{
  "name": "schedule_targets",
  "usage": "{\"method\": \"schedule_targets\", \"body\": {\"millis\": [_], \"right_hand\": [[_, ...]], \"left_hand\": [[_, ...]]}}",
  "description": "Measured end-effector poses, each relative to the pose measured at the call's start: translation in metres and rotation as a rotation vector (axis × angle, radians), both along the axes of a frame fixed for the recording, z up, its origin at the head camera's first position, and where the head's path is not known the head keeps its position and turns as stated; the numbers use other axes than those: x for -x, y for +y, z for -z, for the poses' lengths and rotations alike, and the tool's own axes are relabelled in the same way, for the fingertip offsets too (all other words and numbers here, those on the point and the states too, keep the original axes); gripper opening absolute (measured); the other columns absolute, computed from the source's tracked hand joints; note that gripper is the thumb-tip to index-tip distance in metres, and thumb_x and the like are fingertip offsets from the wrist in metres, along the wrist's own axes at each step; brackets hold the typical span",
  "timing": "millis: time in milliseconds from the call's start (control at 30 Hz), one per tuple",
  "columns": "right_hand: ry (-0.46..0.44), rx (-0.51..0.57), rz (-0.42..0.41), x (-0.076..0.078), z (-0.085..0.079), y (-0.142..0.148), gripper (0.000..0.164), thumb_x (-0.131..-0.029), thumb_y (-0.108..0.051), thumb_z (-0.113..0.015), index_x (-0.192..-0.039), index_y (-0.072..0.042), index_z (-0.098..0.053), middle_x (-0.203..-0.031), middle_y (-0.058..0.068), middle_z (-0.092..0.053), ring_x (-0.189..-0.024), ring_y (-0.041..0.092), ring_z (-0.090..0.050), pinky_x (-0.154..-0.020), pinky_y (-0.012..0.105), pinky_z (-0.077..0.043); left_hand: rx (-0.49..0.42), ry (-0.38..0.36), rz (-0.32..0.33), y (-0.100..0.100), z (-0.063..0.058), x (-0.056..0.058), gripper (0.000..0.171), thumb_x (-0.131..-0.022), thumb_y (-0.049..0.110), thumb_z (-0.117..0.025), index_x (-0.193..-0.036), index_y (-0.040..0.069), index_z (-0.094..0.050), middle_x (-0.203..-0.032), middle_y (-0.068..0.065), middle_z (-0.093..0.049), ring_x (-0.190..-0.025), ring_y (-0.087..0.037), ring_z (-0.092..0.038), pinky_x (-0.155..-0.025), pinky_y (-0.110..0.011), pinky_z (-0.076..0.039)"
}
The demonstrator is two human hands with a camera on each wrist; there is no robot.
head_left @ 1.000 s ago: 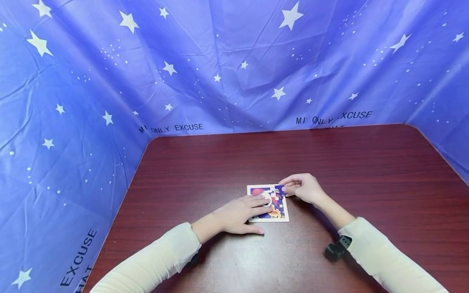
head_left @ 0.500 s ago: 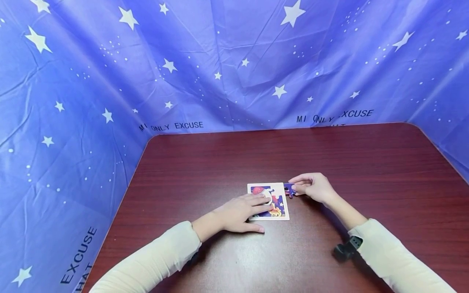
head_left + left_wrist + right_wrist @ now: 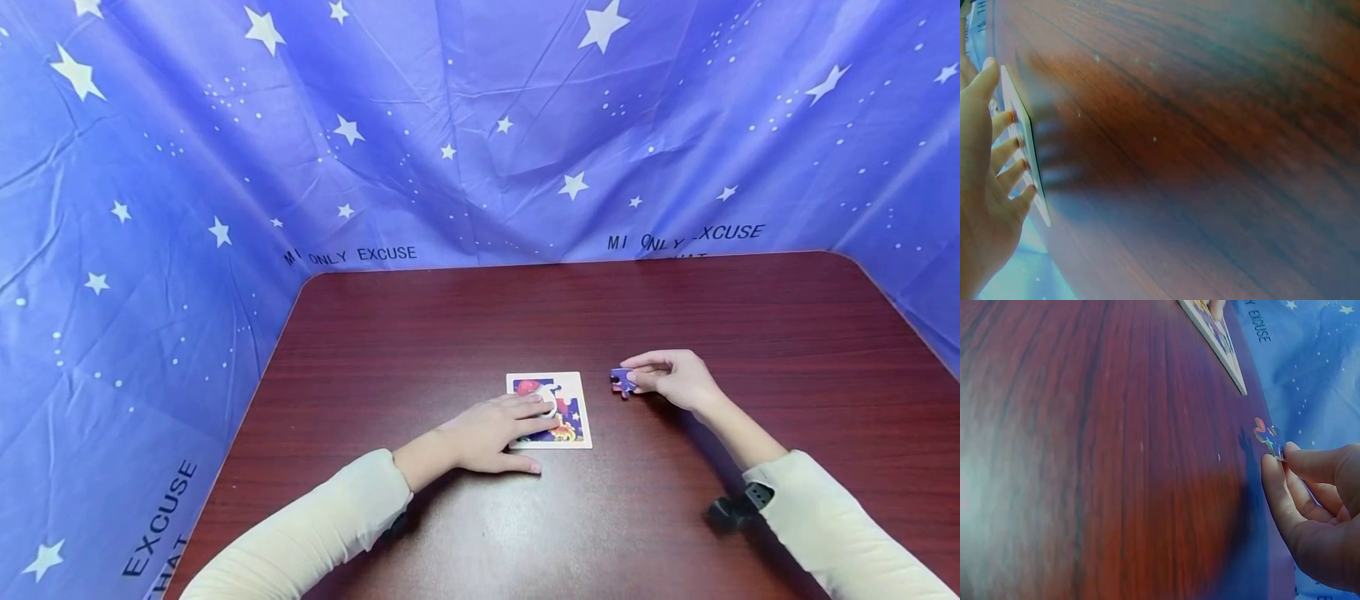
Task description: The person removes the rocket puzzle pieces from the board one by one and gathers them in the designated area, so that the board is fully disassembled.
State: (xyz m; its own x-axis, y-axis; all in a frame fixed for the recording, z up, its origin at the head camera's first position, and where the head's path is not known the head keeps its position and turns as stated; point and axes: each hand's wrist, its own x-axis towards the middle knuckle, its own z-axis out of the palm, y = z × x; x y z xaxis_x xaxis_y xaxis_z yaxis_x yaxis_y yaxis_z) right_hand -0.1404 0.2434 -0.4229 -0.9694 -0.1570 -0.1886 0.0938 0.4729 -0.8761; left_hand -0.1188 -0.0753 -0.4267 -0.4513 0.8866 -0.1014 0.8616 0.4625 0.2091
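Note:
A square jigsaw puzzle (image 3: 570, 425) with a white border lies flat in the middle of the table. Its upper right corner shows bare white backing. My left hand (image 3: 487, 433) rests on the puzzle's left part with fingers spread and straight, hiding some of the picture. To the right of the board, my right hand (image 3: 678, 381) pinches a purple puzzle piece (image 3: 621, 381) between thumb and fingers. In the right wrist view that puzzle piece (image 3: 1265, 434) is held just off the corner of the puzzle (image 3: 1225, 359), apart from it.
The dark red wooden table (image 3: 420, 333) carries the puzzle. A blue curtain (image 3: 465, 108) with white stars hangs behind it and along both sides. A black wrist camera (image 3: 738, 508) sits under the right sleeve.
My right hand has drawn the puzzle piece off the board's upper right corner and carried it to the right, baring the white backing. My left hand has stayed on the board.

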Motion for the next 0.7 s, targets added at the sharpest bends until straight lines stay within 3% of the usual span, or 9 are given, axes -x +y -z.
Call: {"method": "schedule_targets", "body": {"millis": [233, 567, 700], "right_hand": [[0.025, -0.027, 0.016, -0.003, -0.001, 0.017, 0.038, -0.088, -0.01, -0.067, -0.118, 0.013, -0.061, -0.082, -0.007, -0.076, -0.067, -0.007, -0.065, -0.059, 0.018, -0.055], [0.027, -0.025, 0.038, -0.003, 0.003, 0.036, 0.04, -0.089, -0.009, -0.066, -0.12, 0.015, -0.059, -0.084, -0.005, -0.075, -0.066, -0.004, -0.068, -0.063, 0.019, -0.058], [0.029, -0.03, 0.052, -0.002, 0.002, 0.041, 0.04, -0.089, -0.007, -0.066, -0.121, 0.016, -0.057, -0.08, -0.013, -0.074, -0.066, -0.005, -0.067, -0.062, 0.018, -0.058]], "left_hand": [[0.009, 0.002, -0.008, 0.0, 0.001, 0.0, 0.069, -0.091, 0.057, -0.053, -0.149, 0.024, -0.037, -0.156, 0.0, -0.036, -0.147, -0.016, -0.03, -0.122, -0.034, -0.028], [0.01, 0.012, -0.01, -0.001, 0.0, -0.001, 0.068, -0.091, 0.056, -0.054, -0.148, 0.023, -0.039, -0.155, 0.0, -0.038, -0.146, -0.016, -0.032, -0.121, -0.032, -0.028], [0.008, 0.005, -0.011, -0.001, -0.001, -0.001, 0.068, -0.091, 0.056, -0.054, -0.148, 0.024, -0.038, -0.156, 0.0, -0.037, -0.147, -0.016, -0.031, -0.122, -0.032, -0.028]]}}
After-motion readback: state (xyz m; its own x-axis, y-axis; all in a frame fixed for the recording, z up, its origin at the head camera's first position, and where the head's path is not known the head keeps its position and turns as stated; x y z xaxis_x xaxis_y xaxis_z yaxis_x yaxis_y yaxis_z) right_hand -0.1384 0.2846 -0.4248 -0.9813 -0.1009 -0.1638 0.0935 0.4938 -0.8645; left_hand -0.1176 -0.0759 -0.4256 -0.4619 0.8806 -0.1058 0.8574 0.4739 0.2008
